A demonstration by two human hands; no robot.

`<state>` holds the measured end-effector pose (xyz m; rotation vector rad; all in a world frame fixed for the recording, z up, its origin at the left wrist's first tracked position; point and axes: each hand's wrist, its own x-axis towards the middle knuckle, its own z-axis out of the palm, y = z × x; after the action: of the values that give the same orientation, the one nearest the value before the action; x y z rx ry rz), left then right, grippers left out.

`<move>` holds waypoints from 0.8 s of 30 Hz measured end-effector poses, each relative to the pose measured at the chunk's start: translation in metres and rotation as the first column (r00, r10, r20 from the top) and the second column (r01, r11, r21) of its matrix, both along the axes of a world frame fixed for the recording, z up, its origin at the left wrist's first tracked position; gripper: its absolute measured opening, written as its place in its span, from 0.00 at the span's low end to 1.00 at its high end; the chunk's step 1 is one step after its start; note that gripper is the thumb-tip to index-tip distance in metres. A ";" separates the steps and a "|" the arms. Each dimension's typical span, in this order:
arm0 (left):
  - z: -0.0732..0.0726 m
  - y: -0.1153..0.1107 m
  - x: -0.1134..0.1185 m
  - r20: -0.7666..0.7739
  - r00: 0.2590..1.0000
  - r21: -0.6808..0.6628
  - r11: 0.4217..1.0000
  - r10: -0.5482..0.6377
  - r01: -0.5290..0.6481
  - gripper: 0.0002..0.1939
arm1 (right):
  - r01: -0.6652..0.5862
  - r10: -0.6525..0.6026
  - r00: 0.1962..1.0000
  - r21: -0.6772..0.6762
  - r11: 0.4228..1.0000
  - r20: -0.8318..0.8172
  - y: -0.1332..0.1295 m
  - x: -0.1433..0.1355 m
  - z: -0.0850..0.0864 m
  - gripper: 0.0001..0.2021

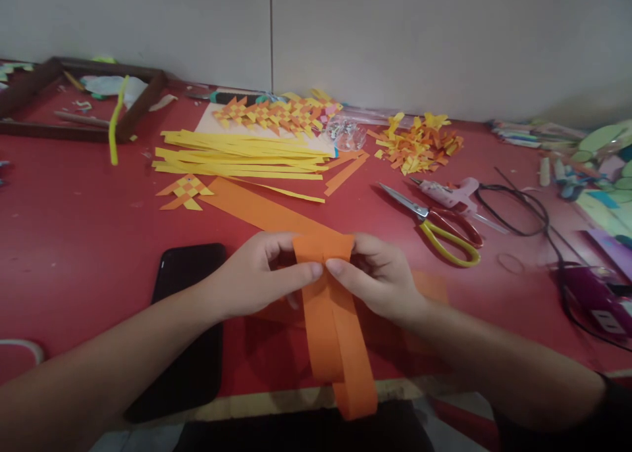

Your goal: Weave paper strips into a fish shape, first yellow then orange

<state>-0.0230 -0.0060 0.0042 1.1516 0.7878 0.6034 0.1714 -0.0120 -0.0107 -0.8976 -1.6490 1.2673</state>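
Both my hands meet over the table's front part, holding folded orange paper strips (320, 333) between thumbs and fingers. My left hand (269, 271) pinches the left edge, its thumb on the near face. On the right edge, my right hand (378, 271) grips in the same way, the thumb tips almost touching. The strips hang down in loops past the table's front edge. Behind my hands lies a wide orange strip (261, 208) running to the upper left. A woven orange and yellow paper fish (186, 192) lies at its far end.
Yellow strips (241, 156) and woven fish (281, 114) lie farther back. Scissors (432, 222), a pink glue gun (451, 194) with its cord and paper scraps (417, 143) are at the right. A black phone (190, 347) lies under my left forearm; a wooden frame (143, 103) stands back left.
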 end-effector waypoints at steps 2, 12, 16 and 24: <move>0.000 0.000 0.000 0.011 1.000 0.005 1.000 0.008 -0.008 0.06 | -0.055 0.054 0.998 -0.047 0.997 -0.030 0.000 0.000 0.001 0.06; -0.002 0.002 0.002 0.023 0.998 0.019 0.998 0.067 -0.067 0.06 | -0.032 0.030 0.996 -0.021 0.999 -0.082 -0.001 -0.001 -0.001 0.06; -0.001 0.002 0.002 -0.004 0.997 0.040 0.996 0.077 -0.076 0.08 | -0.008 0.005 0.998 -0.044 0.999 -0.064 -0.001 0.000 -0.002 0.07; -0.002 0.001 0.000 -0.016 0.998 0.032 0.998 -0.062 0.062 0.09 | -0.040 0.033 0.996 -0.086 0.996 -0.079 0.001 -0.001 -0.001 0.07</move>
<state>-0.0233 -0.0052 0.0024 1.2071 0.7550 0.5583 0.1704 -0.0115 -0.0121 -0.8631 -1.5662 1.3914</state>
